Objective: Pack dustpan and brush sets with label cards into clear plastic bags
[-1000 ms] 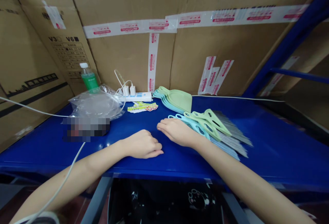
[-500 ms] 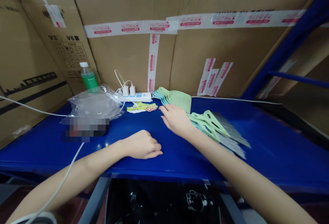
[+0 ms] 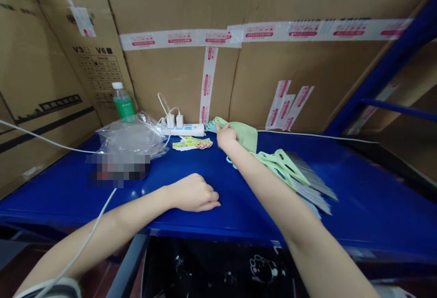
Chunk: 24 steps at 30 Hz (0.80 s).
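Note:
My right hand reaches far across the blue table and its fingers rest on the handle end of a stack of pale green and blue dustpans by the cardboard wall. Whether the fingers grip the top one I cannot tell. To the right of my forearm lies a pile of small green and blue brushes with grey bristles. My left hand lies on the table near the front edge, fingers curled, holding nothing.
A white power strip with chargers, printed cards, a crumpled clear plastic bag and a green bottle stand at the back left. Taped cardboard boxes wall the table. A white cable crosses my left arm.
My right hand has moved from beside the brushes forward to the dustpan stack. The left hand has stayed in place.

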Available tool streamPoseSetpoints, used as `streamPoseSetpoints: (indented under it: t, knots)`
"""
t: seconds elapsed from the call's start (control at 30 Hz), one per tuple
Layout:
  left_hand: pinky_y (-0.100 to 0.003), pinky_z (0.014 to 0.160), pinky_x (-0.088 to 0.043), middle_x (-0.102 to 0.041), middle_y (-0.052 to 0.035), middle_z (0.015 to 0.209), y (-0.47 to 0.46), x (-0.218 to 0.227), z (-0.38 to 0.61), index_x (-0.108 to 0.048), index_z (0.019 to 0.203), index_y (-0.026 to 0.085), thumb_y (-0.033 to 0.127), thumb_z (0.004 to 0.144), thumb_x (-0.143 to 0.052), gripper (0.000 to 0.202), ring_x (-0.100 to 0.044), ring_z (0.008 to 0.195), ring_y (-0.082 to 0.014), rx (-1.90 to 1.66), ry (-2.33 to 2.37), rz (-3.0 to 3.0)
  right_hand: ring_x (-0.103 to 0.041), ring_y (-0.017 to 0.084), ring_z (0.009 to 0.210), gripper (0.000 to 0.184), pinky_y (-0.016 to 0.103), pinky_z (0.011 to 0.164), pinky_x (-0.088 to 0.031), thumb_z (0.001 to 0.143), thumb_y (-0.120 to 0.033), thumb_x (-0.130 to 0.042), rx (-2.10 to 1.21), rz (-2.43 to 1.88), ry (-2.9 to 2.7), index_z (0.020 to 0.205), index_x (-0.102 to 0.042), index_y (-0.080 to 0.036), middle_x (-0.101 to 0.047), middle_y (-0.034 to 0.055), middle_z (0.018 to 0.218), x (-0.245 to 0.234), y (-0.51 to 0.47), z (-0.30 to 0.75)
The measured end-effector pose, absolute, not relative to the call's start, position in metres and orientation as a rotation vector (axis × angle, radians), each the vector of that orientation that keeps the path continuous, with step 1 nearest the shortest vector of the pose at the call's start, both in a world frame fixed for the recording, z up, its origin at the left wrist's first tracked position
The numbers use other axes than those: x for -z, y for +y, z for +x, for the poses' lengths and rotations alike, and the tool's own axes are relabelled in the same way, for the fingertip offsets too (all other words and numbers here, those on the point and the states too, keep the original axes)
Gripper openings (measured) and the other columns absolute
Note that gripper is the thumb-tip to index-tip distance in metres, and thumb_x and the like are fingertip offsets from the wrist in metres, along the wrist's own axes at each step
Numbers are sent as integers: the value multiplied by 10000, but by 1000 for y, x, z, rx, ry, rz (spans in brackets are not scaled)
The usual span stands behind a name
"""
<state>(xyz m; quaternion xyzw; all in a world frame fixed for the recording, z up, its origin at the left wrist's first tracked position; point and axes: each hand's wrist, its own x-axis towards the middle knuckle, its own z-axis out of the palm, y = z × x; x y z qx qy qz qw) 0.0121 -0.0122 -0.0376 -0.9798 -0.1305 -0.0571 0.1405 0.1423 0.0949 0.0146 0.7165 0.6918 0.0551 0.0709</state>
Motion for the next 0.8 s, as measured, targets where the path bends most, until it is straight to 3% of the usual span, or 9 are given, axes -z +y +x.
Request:
streamPoseSetpoints:
  t: [0.23, 0.4, 0.53, 0.7, 0.8]
  knots:
    - [-278, 476, -294, -613, 19, 556, -12, 39, 12, -531, 633, 182, 310, 909, -475, 310, -553, 487, -121, 189, -376, -2835, -585, 351, 999, 506, 484, 530, -526, 908, -88, -225, -172, 2304, 2018, 1376, -390, -185, -499, 263, 1241, -9, 106, 135]
    - [-280, 474, -294, -618, 19, 568, -12, 39, 12, -541, 639, 182, 312, 911, -470, 309, -558, 496, -121, 181, -381, -2826, -610, 345, 949, 486, 455, 505, -515, 913, -87, -200, -209, 2334, 2049, 1321, -453, -158, -513, 267, 1203, -7, 106, 132]
    - [-280, 476, -294, -617, 19, 564, -12, 38, 12, -544, 640, 184, 309, 910, -475, 306, -555, 496, -121, 169, -383, -2839, -624, 332, 934, 447, 421, 551, -513, 907, -92, -247, -244, 2292, 2146, 1290, -474, -133, -524, 272, 1177, -11, 102, 135]
    - [-282, 472, -292, -608, 19, 552, -12, 37, 12, -544, 636, 185, 302, 910, -476, 306, -547, 492, -120, 190, -378, -2849, -616, 289, 987, 474, 361, 730, -499, 855, -113, -453, -303, 2220, 2297, 1328, -412, -114, -486, 281, 1246, -23, 93, 136]
    - [-284, 467, -290, -607, 19, 549, -12, 37, 12, -543, 631, 184, 302, 908, -478, 308, -546, 489, -120, 198, -374, -2849, -620, 266, 992, 469, 328, 736, -496, 864, -93, -421, -307, 2182, 2349, 1331, -404, -137, -473, 262, 1279, -25, 89, 127]
